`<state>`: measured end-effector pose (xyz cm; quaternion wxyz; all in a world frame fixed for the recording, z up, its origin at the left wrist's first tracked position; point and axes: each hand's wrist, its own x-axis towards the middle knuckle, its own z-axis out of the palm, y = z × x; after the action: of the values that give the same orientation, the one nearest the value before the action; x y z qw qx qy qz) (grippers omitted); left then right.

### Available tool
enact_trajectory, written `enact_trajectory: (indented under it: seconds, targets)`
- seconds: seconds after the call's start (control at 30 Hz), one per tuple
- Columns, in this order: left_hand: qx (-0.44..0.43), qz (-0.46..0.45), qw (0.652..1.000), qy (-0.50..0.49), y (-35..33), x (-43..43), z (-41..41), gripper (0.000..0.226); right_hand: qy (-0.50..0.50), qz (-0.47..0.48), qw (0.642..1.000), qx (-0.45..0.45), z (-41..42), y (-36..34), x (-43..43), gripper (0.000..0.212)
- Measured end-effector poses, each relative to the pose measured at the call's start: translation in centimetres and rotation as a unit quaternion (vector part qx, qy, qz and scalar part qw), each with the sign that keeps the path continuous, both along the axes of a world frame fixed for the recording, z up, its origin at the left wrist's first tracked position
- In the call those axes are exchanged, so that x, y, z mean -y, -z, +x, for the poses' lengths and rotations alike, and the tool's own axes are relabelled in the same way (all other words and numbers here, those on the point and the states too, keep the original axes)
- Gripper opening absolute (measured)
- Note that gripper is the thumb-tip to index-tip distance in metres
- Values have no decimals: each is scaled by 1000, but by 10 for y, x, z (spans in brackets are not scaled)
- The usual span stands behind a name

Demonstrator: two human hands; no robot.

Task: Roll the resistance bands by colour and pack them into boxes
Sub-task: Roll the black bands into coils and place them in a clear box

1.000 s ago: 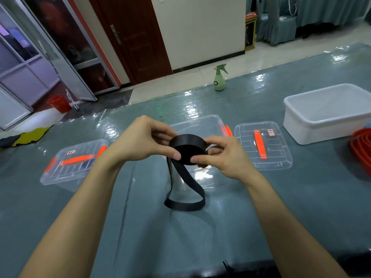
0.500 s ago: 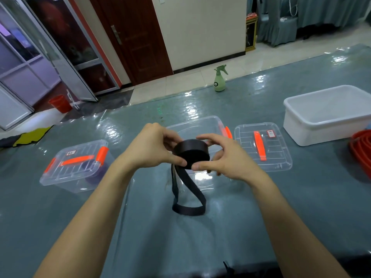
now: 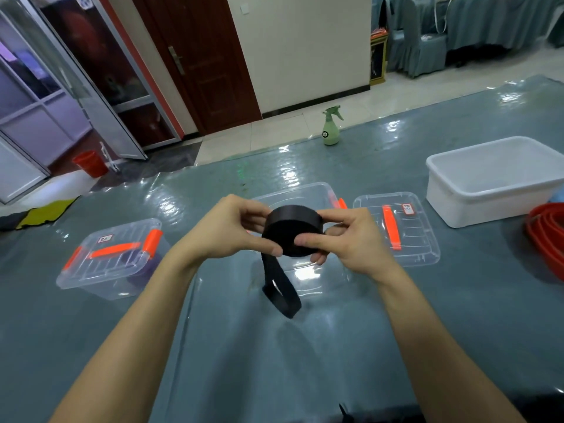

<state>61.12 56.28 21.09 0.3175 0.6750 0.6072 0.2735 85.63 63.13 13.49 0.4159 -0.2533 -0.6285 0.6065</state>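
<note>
Over the grey table (image 3: 274,361), our left hand (image 3: 232,230) and right hand (image 3: 351,239) pinch the rolled black resistance band (image 3: 293,232) between curled fingers, its loose tail (image 3: 280,291) hanging below, just before an open clear box (image 3: 299,190), red bands (image 3: 546,236) lying far right.

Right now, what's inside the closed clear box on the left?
A purple shape shows through the right end of the clear box. The lid and orange handle blur the rest, so I cannot tell what or how much.
</note>
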Motion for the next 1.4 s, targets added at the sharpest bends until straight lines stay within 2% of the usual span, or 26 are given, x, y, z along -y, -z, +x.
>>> enact_trajectory:
  seconds: [0.1, 0.2, 0.27, 0.33, 0.4, 0.5, 0.57, 0.67, 0.73, 0.8, 0.87, 0.9, 0.97, 1.03, 1.1, 1.17, 1.27, 1.4]
  targets:
    - [130, 10, 991, -24, 13, -1, 4, 48, 8, -36, 998, -46, 1, 1, -4, 36]
    - [138, 21, 990, -32, 13, -3, 6, 46, -16, -62, 996, -62, -3, 9, -7, 39]
    - [75, 23, 996, -31, 5, -5, 4, 40, -63, -73, 994, -52, -5, 14, -8, 39]
    - [-58, 18, 998, -22, -4, -7, 4, 35, -83, -40, 995, 31, -6, 17, -7, 47]
    - [-213, 13, 977, -5, -11, -11, 12, 34, -47, 32, 987, 153, -7, 17, -5, 56]
    - [-362, -5, 932, 28, -20, -14, 29, 35, -9, 124, 968, 217, -14, 18, -1, 47]
    - [-415, -14, 909, 42, -25, -15, 35, 36, 0, 159, 960, 228, -16, 20, 0, 48]
    - [-462, -15, 885, 49, -31, -17, 38, 39, -15, 140, 960, 240, -17, 17, 2, 48]
    - [-488, -1, 871, 57, -31, -20, 41, 40, -13, 159, 954, 255, -20, 15, 4, 50]
    - [-499, 20, 864, 67, -30, -21, 43, 41, -1, 174, 953, 249, -23, 15, 5, 42]
    - [-473, 27, 878, 64, -29, -22, 40, 42, 6, 145, 966, 216, -21, 17, 3, 33]
    - [-430, 19, 901, 53, -30, -21, 35, 43, 4, 120, 974, 189, -19, 17, 2, 29]
    - [-302, -3, 953, 31, -28, -18, 23, 46, -9, 74, 989, 129, -14, 16, 0, 27]
    - [-159, -12, 987, 25, -19, -15, 9, 47, -25, 21, 998, 59, -11, 14, -1, 30]
    - [-2, -11, 1000, 13, -6, -9, 1, 48, -36, -26, 999, -1, -10, 10, -3, 32]
    - [113, -7, 994, 2, 7, -6, -1, 51, -37, -59, 996, -47, -9, 6, -4, 33]
    - [148, 1, 989, 4, 20, -5, 7, 54, -35, -82, 992, -93, -6, 5, -7, 29]
    - [101, 9, 995, -23, 23, -6, 11, 51, -59, -89, 991, -83, -4, 11, -8, 33]
